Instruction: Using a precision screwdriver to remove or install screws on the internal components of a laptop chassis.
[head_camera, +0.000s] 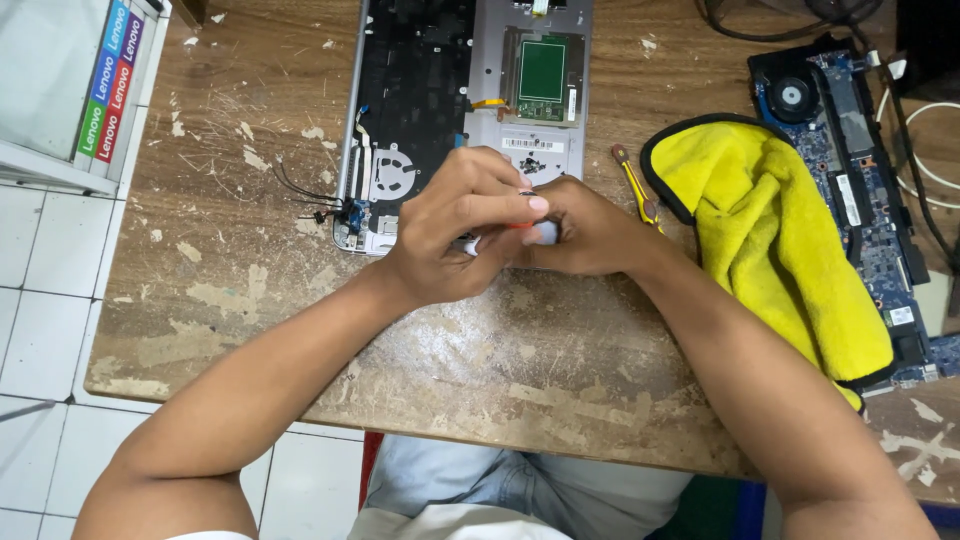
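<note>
My left hand (462, 228) and my right hand (590, 232) are pressed together over the near edge of an opened laptop chassis (470, 100). Both close on one small white object with an orange part (535, 232), mostly hidden by the fingers. The chassis lies upside down, showing a black inner panel, a fan cutout and a green trackpad board (543, 72). A small screwdriver with a yellow and red handle (634, 183) lies just right of my right hand.
A yellow cloth with black edging (785, 245) lies on the right, partly covering a blue circuit board with a fan (850, 150). Cables run at the top right. A white box stands at the top left. The worn wooden table (480, 350) ends near my lap.
</note>
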